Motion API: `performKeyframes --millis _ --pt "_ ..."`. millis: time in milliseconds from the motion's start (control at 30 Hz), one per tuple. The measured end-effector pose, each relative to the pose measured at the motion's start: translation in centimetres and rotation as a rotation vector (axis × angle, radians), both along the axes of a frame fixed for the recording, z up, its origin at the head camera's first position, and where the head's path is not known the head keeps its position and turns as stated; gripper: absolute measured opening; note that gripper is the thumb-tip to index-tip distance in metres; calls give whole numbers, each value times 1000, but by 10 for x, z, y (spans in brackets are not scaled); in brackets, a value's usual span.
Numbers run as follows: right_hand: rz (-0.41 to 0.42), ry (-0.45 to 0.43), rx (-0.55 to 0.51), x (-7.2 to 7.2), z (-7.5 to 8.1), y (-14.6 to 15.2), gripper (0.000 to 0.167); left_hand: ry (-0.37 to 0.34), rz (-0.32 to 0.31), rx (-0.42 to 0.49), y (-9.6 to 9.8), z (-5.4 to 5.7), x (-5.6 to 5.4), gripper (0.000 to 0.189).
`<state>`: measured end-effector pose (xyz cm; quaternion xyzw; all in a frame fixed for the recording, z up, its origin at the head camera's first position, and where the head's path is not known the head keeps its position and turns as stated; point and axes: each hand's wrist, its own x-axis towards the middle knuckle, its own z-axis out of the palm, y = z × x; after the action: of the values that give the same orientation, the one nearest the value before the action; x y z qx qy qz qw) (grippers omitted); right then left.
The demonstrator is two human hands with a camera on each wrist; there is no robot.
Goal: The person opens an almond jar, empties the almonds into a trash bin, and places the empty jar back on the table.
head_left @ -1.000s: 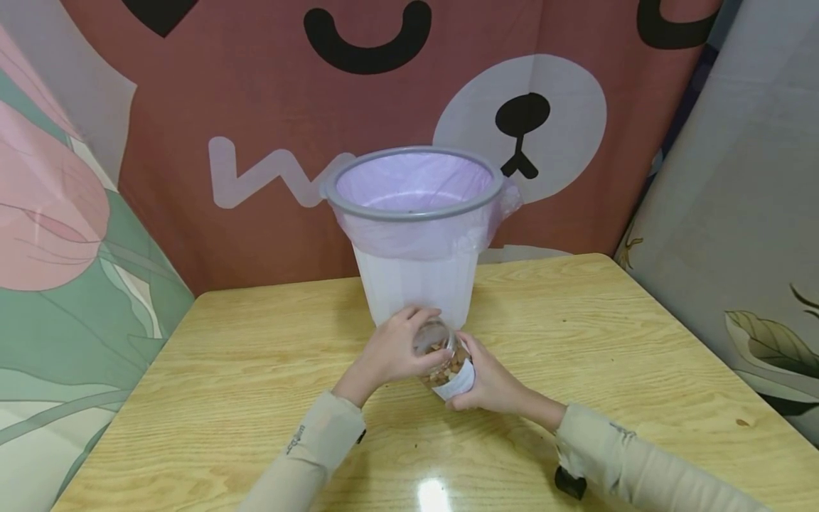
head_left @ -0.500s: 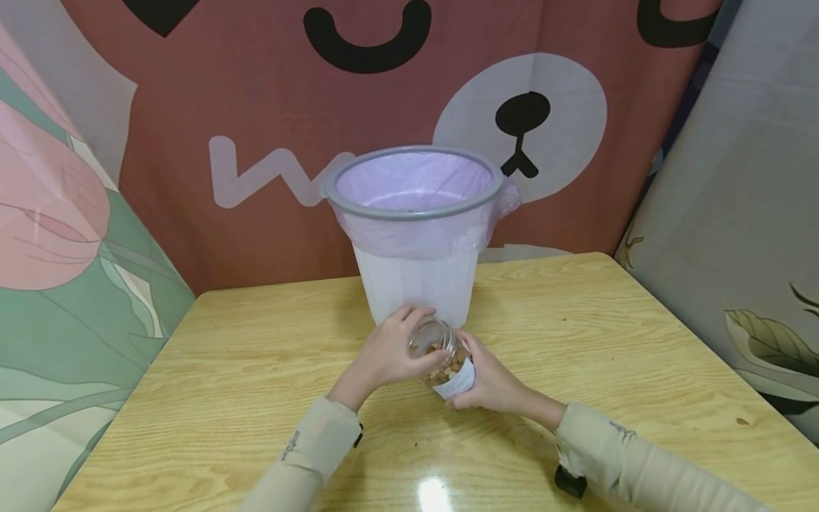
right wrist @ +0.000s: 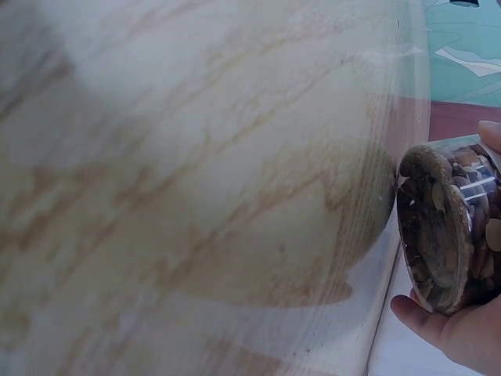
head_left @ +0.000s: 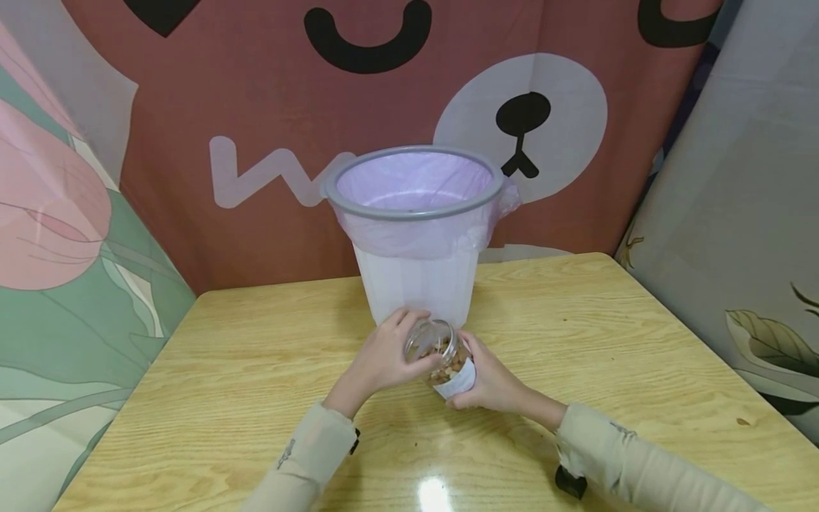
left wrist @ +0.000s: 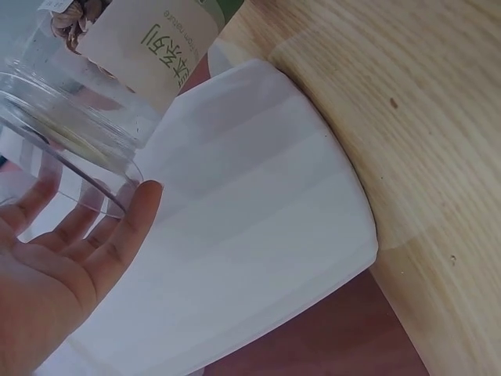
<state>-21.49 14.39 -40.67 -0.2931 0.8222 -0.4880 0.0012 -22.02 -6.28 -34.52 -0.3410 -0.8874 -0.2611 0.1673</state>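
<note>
A clear jar with a pale label and brown nut-like pieces inside is tilted, its mouth facing up and left. My right hand grips the jar low on its side; the right wrist view shows the jar's base above the table. At the mouth, my left hand holds a clear lid, its thumb toward me and fingers around the far side. In the left wrist view, fingers curl round the lid's edge beside the jar's rim. Whether lid and rim touch I cannot tell.
Just behind the hands stands a white trash can with a grey ring and a purple liner. It rests on a wood-grain table. A printed cloth hangs behind the table, with more at both sides.
My left hand has shifted slightly left with the lid, and more of the jar's rim shows. The right hand and jar have stayed nearly still.
</note>
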Motion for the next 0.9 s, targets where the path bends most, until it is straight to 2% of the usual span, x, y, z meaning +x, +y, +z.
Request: performKeyframes --millis 433,900 --pt "11 -7 -34 -1 -2 1 100 -28 5 15 -6 -7 4 63" --pt "9 -3 -51 0 -2 0 100 -37 -21 34 -10 -7 8 65"
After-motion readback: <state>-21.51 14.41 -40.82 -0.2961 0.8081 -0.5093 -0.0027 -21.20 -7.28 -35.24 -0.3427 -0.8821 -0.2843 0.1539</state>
